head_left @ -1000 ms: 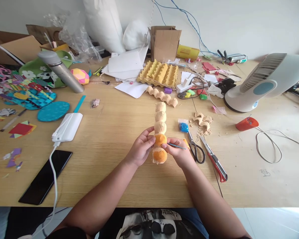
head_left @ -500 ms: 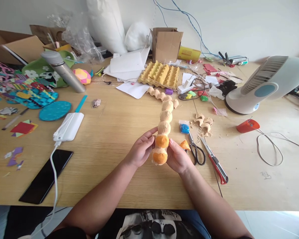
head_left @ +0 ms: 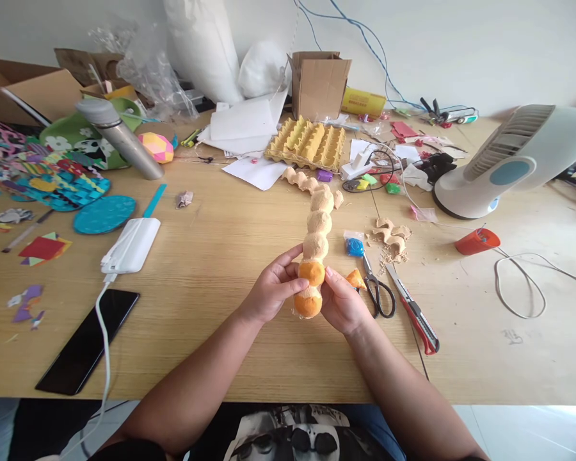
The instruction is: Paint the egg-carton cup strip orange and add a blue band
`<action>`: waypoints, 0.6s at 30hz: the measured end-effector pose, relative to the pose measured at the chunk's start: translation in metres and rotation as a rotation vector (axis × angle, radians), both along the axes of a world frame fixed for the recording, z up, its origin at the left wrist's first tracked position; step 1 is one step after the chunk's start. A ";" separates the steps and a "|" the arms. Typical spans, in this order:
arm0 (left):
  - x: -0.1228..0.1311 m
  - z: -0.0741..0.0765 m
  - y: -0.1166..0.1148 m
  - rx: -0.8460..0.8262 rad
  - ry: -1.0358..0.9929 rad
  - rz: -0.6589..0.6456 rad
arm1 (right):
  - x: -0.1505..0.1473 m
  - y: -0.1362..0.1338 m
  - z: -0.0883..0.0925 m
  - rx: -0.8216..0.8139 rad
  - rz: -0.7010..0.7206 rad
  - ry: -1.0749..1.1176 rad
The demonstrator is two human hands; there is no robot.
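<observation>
A strip of egg-carton cups (head_left: pixel 317 238) points away from me over the middle of the wooden table (head_left: pixel 211 256). Its two nearest cups are painted orange; the rest are bare cardboard. My left hand (head_left: pixel 272 289) grips the strip's left side at the orange cups, thumb on top. My right hand (head_left: pixel 342 302) is closed on its right side. An orange scrap (head_left: pixel 355 279) lies beside my right hand. Black-handled scissors (head_left: pixel 378 288) and a red utility knife (head_left: pixel 413 310) lie just right of it.
A yellow egg tray (head_left: pixel 307 142) and another carton strip (head_left: pixel 303 182) lie beyond. A white fan (head_left: pixel 509 160) stands at right, an orange cup (head_left: pixel 477 241) before it. A power bank (head_left: pixel 131 244), black phone (head_left: pixel 88 340), metal bottle (head_left: pixel 120 138) and coloured paper crafts (head_left: pixel 52 179) fill the left.
The far end of the carton strip has swung to the right and lifted slightly. The thin blue tool seen in my right hand one second ago is out of sight.
</observation>
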State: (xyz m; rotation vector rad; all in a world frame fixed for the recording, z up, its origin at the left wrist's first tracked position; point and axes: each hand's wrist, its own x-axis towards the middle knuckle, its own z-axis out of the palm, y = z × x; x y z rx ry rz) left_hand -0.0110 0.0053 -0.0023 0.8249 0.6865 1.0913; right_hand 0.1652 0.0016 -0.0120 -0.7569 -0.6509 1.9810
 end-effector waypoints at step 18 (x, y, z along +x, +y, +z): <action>-0.001 0.000 -0.001 0.006 -0.058 -0.023 | 0.004 0.000 0.005 0.053 -0.023 -0.052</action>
